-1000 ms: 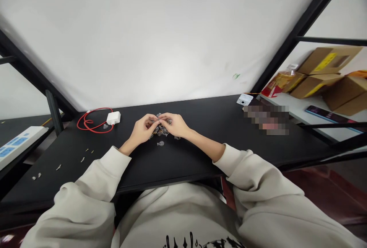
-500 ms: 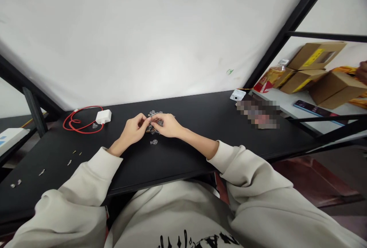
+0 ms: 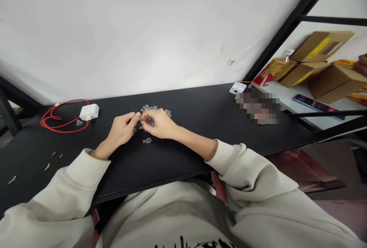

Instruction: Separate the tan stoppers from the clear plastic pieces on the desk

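I see L hand (image 3: 122, 128) & R hand (image 3: 162, 124) part-curled at pile of clear pcs (image 3: 149, 107) on worktop (image 3: 172, 160), can't tell if either grips any; yellow box labels (image 3: 319, 48) unreadable

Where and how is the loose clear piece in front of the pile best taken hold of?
Likely a pinch across the rounded right end of the piece, from above and the near side: it lies flat and apart on the table, narrows leftward, and the pile is on its far side.
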Demonstrator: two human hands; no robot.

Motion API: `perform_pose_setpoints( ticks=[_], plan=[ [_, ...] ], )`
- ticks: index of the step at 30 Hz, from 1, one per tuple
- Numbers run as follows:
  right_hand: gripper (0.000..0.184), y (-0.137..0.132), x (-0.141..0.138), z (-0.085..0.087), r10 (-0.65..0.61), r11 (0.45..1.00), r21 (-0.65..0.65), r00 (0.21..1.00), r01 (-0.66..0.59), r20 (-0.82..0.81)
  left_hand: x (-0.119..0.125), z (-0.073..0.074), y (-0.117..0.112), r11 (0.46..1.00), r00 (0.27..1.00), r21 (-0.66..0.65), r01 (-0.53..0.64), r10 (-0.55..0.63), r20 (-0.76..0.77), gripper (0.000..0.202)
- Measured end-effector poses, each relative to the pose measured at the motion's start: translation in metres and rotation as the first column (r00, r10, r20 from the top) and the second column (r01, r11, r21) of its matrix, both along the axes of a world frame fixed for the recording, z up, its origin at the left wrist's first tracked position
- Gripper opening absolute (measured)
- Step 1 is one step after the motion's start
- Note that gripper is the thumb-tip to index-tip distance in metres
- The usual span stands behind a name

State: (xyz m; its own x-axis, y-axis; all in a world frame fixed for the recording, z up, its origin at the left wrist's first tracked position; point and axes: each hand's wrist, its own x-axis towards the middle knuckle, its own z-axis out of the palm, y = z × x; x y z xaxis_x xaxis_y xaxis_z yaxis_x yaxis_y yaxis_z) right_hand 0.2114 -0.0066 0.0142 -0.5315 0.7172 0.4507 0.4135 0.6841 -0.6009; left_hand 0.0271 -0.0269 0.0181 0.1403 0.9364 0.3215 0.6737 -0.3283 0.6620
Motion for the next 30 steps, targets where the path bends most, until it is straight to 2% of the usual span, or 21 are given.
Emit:
perform_pose_setpoints(
  ticks=[9,19,25,30],
  plan=[
    [0.012,0.002,0.001,-0.005,-0.051,0.998,0.034,0.998,0.052,-0.021,0.004,0.001,-0.003,1.0,1.0,0.009,0.01,-0.01,0.008,0.053],
    [0.012,0.001,0.004,-0.003,-0.066,0.998,0.006,0.997,0.066,-0.037,-0.006,-0.011,0.004,0.999,0.994,0.032,-0.003,0.0,0.111,0.028],
    [0.015,0.008,0.01,0.003,-0.029,0.997,0.066,0.999,0.027,0.03,-0.011,-0.009,0.002,0.997,0.99,0.059,0.053,-0.06,0.128,0.017],
    [0.012,0.012,0.024,0.009,0.009,0.998,0.066,0.998,-0.013,0.054,-0.007,-0.005,-0.001,0.996,0.991,0.075,0.042,-0.051,0.121,0.011]
  ],
)
